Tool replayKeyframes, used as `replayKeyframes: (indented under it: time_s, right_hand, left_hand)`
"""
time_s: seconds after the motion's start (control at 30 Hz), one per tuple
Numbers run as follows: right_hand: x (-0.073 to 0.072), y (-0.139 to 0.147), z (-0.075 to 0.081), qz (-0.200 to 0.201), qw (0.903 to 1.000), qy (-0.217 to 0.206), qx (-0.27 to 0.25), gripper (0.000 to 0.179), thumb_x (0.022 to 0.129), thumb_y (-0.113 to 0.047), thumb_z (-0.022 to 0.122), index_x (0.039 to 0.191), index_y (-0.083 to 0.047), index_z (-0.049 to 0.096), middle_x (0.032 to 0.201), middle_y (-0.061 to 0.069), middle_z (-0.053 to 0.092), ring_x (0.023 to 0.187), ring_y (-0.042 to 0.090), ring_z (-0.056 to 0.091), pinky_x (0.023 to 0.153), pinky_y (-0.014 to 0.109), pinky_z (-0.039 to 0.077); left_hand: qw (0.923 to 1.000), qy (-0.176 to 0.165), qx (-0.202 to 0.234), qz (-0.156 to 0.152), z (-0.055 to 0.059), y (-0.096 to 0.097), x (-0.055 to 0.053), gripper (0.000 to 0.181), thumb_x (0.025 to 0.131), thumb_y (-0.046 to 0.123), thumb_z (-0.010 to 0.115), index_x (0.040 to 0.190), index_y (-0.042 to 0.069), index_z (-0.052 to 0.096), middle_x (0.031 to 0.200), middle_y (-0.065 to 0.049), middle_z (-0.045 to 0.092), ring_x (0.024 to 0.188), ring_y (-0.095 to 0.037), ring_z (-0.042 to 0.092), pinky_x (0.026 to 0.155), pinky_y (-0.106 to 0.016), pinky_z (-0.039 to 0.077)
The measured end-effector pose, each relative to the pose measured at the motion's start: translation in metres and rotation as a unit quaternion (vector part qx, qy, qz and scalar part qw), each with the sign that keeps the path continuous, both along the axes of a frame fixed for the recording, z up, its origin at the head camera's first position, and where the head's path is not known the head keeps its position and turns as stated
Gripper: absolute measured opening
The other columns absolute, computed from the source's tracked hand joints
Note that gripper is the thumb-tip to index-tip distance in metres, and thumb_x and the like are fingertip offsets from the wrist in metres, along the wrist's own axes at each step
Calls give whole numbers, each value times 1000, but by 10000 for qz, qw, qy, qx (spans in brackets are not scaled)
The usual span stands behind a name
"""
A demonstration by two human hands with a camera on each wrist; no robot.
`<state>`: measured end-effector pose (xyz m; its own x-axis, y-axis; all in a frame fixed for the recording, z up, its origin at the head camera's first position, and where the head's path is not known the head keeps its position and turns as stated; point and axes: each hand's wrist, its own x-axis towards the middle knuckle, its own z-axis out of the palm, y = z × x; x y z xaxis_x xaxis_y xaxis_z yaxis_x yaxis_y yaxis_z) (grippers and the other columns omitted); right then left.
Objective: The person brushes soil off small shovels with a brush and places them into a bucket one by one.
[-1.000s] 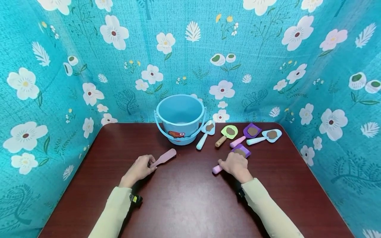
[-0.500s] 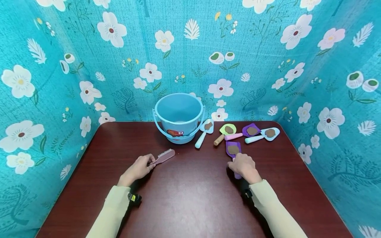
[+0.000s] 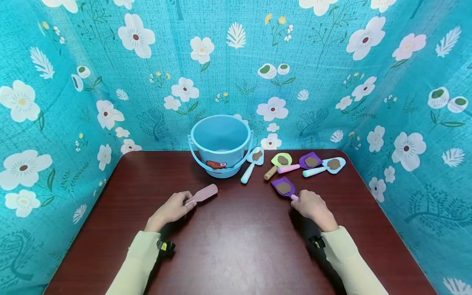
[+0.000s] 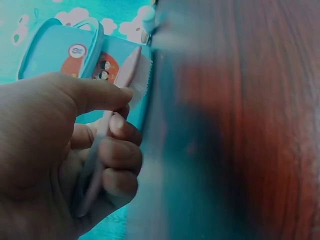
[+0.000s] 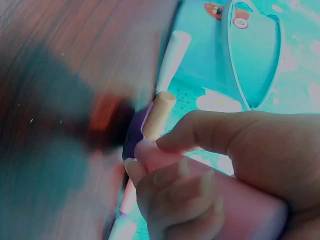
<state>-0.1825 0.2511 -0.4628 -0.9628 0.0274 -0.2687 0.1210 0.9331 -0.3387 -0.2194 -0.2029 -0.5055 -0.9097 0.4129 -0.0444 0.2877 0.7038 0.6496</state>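
My left hand [image 3: 173, 209] pinches the handle of a pink hairbrush [image 3: 207, 192]. The brush's head points toward the bucket and its smooth back shows in the head view; in the left wrist view, pale bristles [image 4: 143, 80] stand along one side. My right hand [image 3: 313, 207] grips the pink handle [image 5: 245, 200] of a small purple toy shovel [image 3: 284, 186], thumb and fingers wrapped around it. That shovel's blade carries a brown patch and points to the upper left. Most of its handle is hidden by the hand in the head view.
A light blue bucket [image 3: 221, 147] with its handle down stands at the table's back edge. Right of it lie a white-blue shovel [image 3: 252, 164], a green one [image 3: 282, 159] with a wooden handle, another purple one [image 3: 309, 160] and another light blue one [image 3: 333, 164]. Floral cloth surrounds the table.
The held purple shovel has swung from pointing upper right to upper left, as my right hand shifted right. Another purple shovel's handle lies flatter. The hairbrush rolled, showing bristles briefly.
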Motion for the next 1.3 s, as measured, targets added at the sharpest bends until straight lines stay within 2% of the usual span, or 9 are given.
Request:
replayKeyframes:
  time_s: [0.1, 0.23, 0.47, 0.63, 0.8, 0.97, 1.07, 1.3]
  right_hand:
    - [1, -3, 2, 161, 9999, 26, -48, 32, 100, -31, 61, 88, -1, 63, 73, 10, 53, 66, 25, 53, 60, 38, 43]
    - [3, -10, 5, 449, 9986, 113, -239, 28, 99, -28, 65, 90, -1, 65, 72, 8, 55, 66, 22, 53, 60, 36, 43]
    - [7, -26, 13, 822, 9917, 212, -965, 19, 94, -19, 72, 98, 0, 68, 76, 5, 59, 67, 19, 55, 60, 32, 47]
    - [3, -37, 22, 1045, 9845, 408, -1346, 18, 94, -21, 72, 93, -3, 70, 73, 3, 61, 65, 18, 55, 60, 33, 47]
    - [-5, -49, 26, 1218, 9805, 612, -1413, 20, 93, -25, 75, 89, -6, 72, 64, 0, 56, 59, 14, 51, 56, 30, 44]
    - [-12, -59, 28, 1487, 9743, 746, -1516, 27, 92, -23, 76, 70, -10, 67, 54, -4, 45, 50, 11, 43, 51, 28, 37]
    - [-15, -65, 31, 1618, 9714, 814, -1533, 33, 92, -23, 76, 63, -13, 64, 52, -6, 42, 49, 9, 40, 49, 27, 34]
    - [-23, -76, 37, 1754, 9675, 1012, -1515, 33, 90, -24, 77, 63, -12, 64, 52, -7, 39, 48, 9, 38, 48, 26, 33]
  left_hand:
    - [10000, -10, 74, 58, 6, 4, 2, 12, 98, 19, 69, 93, 9, 64, 67, 1, 52, 58, -12, 48, 57, -27, 41]
    - [9998, 174, 65, 10, 12, 11, 4, 11, 97, 19, 70, 96, 9, 65, 70, 2, 53, 60, -11, 47, 56, -26, 40]
    - [9991, 364, 194, -52, 27, 25, 10, 13, 97, 20, 70, 99, 8, 66, 75, 2, 58, 64, -12, 50, 56, -25, 41]
    - [9990, 326, 281, -113, 35, 35, 11, 13, 99, 23, 68, 100, 10, 65, 72, 2, 56, 60, -11, 48, 53, -24, 39]
    - [9973, 481, 526, -190, 40, 47, 9, 14, 99, 24, 68, 101, 10, 66, 67, 4, 54, 57, -11, 47, 50, -24, 38]
    - [9948, 653, 718, -320, 44, 63, 5, 14, 99, 25, 68, 99, 11, 65, 65, 5, 51, 55, -8, 45, 49, -24, 37]
    - [9933, 759, 761, -418, 46, 73, 2, 16, 100, 27, 67, 97, 12, 64, 64, 6, 48, 55, -7, 44, 50, -24, 37]
    - [9904, 941, 858, -545, 49, 91, -3, 17, 100, 25, 66, 90, 13, 60, 64, 6, 47, 57, -7, 44, 53, -24, 37]
